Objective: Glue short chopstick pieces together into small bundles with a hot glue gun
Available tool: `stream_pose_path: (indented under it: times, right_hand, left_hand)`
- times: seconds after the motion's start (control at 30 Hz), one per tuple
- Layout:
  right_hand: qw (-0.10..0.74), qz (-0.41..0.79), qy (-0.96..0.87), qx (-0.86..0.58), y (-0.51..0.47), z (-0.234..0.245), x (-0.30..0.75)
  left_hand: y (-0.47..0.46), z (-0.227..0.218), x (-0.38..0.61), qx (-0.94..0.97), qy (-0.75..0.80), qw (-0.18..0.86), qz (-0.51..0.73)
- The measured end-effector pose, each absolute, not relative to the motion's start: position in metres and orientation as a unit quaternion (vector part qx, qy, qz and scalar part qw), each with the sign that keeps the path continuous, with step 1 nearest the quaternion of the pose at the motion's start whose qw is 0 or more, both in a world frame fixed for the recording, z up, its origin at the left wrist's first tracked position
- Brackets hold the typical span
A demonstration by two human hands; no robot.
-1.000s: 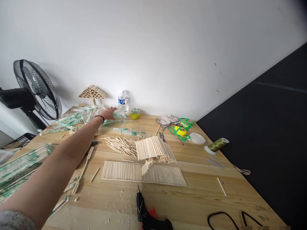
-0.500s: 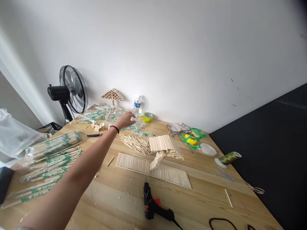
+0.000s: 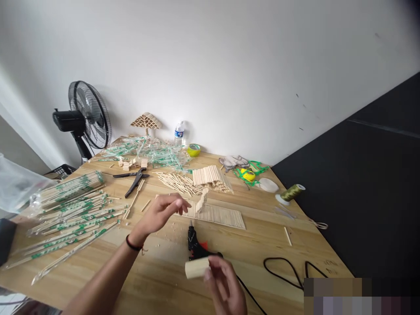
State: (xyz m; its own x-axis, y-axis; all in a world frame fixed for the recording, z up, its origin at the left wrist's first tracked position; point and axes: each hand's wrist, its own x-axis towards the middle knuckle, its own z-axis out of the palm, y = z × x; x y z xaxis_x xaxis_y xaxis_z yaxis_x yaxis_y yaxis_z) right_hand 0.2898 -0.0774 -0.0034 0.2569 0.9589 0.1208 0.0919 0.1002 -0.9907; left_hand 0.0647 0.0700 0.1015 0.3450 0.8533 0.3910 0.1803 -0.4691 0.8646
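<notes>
My right hand (image 3: 226, 284) pinches a pale wooden block of short sticks (image 3: 197, 267) between thumb and fingers, low in the view. My left hand (image 3: 164, 212) hovers over the near edge of a flat slatted stick panel (image 3: 226, 216); its fingers are loosely bent, with nothing visible in them. On that panel stands a model of sticks with a slanted roof (image 3: 210, 177) and a curved support (image 3: 202, 201). A black glue gun (image 3: 194, 243) lies between my hands, its handle partly hidden behind the block.
Loose cut sticks (image 3: 179, 183) lie behind the panel, with black-handled cutters (image 3: 136, 179) left of them. Wrapped chopsticks (image 3: 75, 210) cover the left side. Farther back are plastic wrappers (image 3: 160, 153), a bottle (image 3: 179, 133) and a fan (image 3: 88, 113). A black cord (image 3: 284, 259) loops at right.
My left hand has come back from the wrappers toward me, over the panel. My right hand has entered from below with the stick block. The view has shifted slightly.
</notes>
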Motion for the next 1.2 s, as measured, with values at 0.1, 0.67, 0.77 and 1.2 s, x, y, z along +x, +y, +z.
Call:
stream_pose_path:
  times: [0.1, 0.67, 0.77, 1.2]
  right_hand:
    - [0.544, 0.472, -0.495, -0.485, -0.026, 0.029, 0.308]
    - [0.481, 0.660, -0.447, -0.366, 0.035, 0.023, 0.309]
    - [0.489, 0.666, -0.434, -0.360, 0.030, 0.024, 0.309]
    - [0.501, 0.685, -0.396, -0.350, 0.025, 0.026, 0.309]
  left_hand:
    - [0.055, 0.063, 0.056, 0.691, 0.318, 0.491, 0.425]
    - [0.035, 0.034, 0.065, 0.736, 0.310, 0.510, 0.318]
    - [0.034, 0.038, 0.068, 0.748, 0.312, 0.496, 0.311]
    - [0.028, 0.048, 0.079, 0.769, 0.317, 0.465, 0.304]
